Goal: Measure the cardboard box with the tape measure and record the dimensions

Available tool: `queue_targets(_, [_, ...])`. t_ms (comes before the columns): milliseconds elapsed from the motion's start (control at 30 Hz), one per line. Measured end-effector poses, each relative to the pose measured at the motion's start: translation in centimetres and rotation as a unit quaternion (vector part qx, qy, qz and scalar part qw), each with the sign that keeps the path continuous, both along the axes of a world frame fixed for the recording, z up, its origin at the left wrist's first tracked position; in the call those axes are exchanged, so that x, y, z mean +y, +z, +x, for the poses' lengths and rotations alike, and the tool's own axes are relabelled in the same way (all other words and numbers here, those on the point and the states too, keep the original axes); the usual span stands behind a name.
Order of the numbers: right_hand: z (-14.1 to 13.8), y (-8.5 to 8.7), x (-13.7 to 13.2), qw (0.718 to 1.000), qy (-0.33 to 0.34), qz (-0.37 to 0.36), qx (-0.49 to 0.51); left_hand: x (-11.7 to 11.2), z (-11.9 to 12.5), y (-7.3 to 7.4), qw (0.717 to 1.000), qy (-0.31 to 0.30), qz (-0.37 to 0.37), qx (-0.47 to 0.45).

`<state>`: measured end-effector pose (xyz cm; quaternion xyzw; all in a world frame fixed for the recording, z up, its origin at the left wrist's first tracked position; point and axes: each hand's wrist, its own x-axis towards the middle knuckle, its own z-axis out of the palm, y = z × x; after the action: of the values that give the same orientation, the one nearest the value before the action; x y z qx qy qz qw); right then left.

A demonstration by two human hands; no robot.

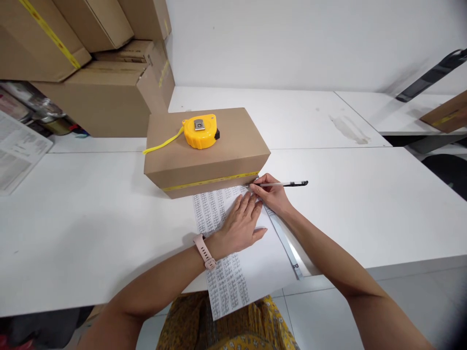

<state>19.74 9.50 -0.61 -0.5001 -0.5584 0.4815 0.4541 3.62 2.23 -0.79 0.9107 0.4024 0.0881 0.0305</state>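
A yellow flowered cloth [226, 325] is closest. Above it, a sheet of paper [270, 262] lies on the white desk [73, 233], and its low end pokes out past the edge. Lots of small black writing runs down it in rows. The left hand [242, 221] is flat on the paper, its grip wide and holding nothing. A pink watch [205, 252] is on that wrist. Farther up, the right hand [273, 194] has its grip narrow, pinching 1 pen [275, 184] near the top of the paper. Just past it sits 1 brown box [204, 167] with yellow tape [211, 181]. On top lies a yellow tape measure [200, 131]. Behind, on the left, more boxes [109, 102] are piled up by the white wall [273, 43].
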Motion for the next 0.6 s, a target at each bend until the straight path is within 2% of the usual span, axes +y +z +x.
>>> queue_targets(167, [-0.28,0.08,0.3,0.998,-0.044,0.027,-0.037,-0.07,0.09,0.19,1.0,0.003,-0.004,0.006])
queue_targets(400, [-0.72,0.28,0.3,0.996,-0.031,0.049,-0.062,-0.06,0.17,-0.22,1.0,0.005,0.019,-0.003])
queue_targets(600, [-0.54,0.03,0.2,0.995,-0.038,0.055,-0.073,0.03,0.14,0.15,1.0,0.001,0.001,-0.003])
